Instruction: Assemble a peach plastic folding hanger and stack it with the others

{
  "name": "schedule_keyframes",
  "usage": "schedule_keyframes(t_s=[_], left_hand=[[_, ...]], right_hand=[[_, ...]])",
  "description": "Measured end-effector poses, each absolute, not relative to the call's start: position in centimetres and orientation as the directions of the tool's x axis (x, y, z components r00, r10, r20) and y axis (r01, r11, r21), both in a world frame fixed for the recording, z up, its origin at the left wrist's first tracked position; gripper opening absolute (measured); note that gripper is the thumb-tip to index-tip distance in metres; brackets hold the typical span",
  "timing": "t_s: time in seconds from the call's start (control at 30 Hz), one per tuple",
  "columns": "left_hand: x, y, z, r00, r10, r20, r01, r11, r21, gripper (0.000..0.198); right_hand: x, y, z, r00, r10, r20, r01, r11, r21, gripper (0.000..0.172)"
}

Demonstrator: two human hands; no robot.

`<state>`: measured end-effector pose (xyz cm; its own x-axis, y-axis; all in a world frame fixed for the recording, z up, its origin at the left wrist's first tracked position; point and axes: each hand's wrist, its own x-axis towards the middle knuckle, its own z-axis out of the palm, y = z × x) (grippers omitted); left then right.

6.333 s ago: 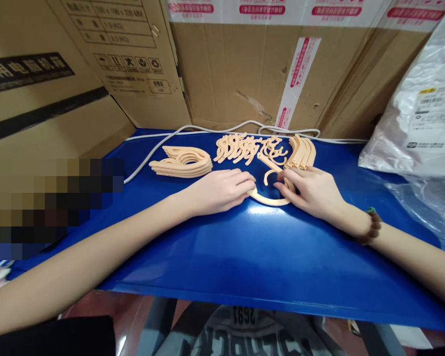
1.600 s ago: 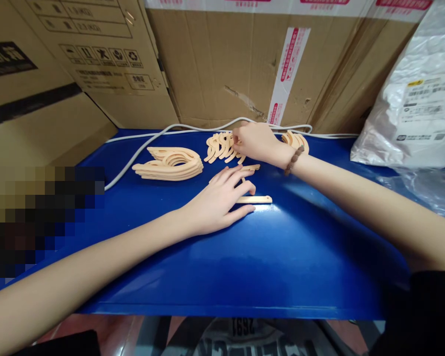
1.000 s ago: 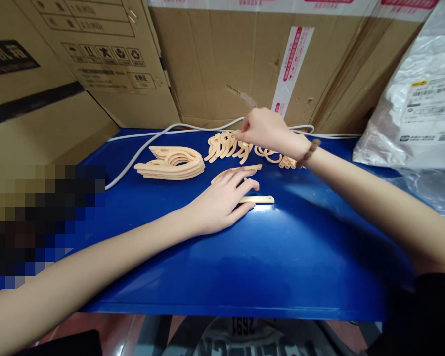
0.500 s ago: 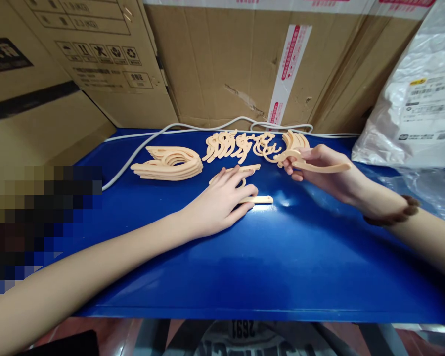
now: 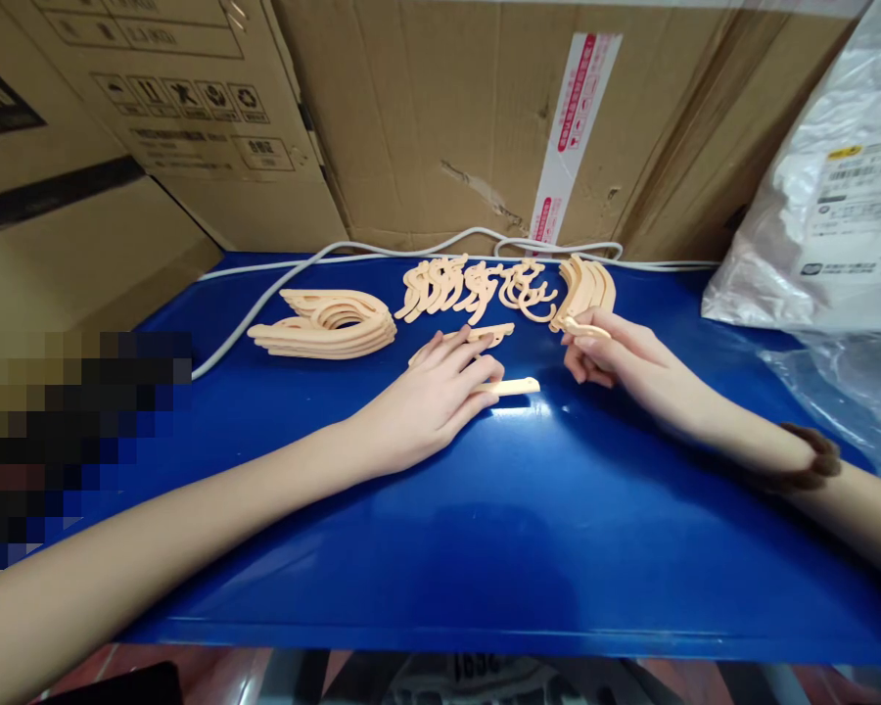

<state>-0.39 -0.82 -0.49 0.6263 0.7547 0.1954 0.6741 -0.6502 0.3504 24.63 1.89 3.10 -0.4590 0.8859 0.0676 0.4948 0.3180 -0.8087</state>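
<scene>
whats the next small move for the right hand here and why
Probably bring the peach arm piece in the right hand leftward to the piece under the left hand: the left hand pins that part flat on the blue table, its end pointing toward the right hand.

Bright, even indoor light from overhead; a white glare spot sits on the glossy blue table point(image 5: 514, 548) just beside the left hand point(image 5: 430, 401). Soft shadows lie under both forearms. Wide-angle bending stretches the edges, the right hand point(image 5: 621, 364) is slightly blurred, and a pixelated block masks the left side
</scene>
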Motion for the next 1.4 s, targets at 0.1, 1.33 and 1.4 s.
schedule_keyframes(t_s=[0.1, 1.33, 1.4], left_hand=[[-0.4, -0.9, -0.5, 0.631, 0.75, 0.197, 0.668, -0.655, 0.354, 0.029], [-0.3, -1.2, -0.7, 0.677, 0.707, 0.205, 0.645, -0.704, 0.296, 0.034], [-0.3, -1.2, -0.7, 0.679, 0.706, 0.199, 0.647, -0.704, 0.293, 0.035]], right_hand=[[24.9, 1.6, 3.1, -0.515, 0.843, 0.157, 0.623, 0.493, -0.607, 0.025], [24.3, -0.4, 2.0, -0.682, 0.72, 0.13, 0.713, 0.694, -0.102, 0.046], [24.3, -0.5, 1.9, -0.692, 0.706, 0.15, 0.71, 0.703, -0.03, 0.048]])
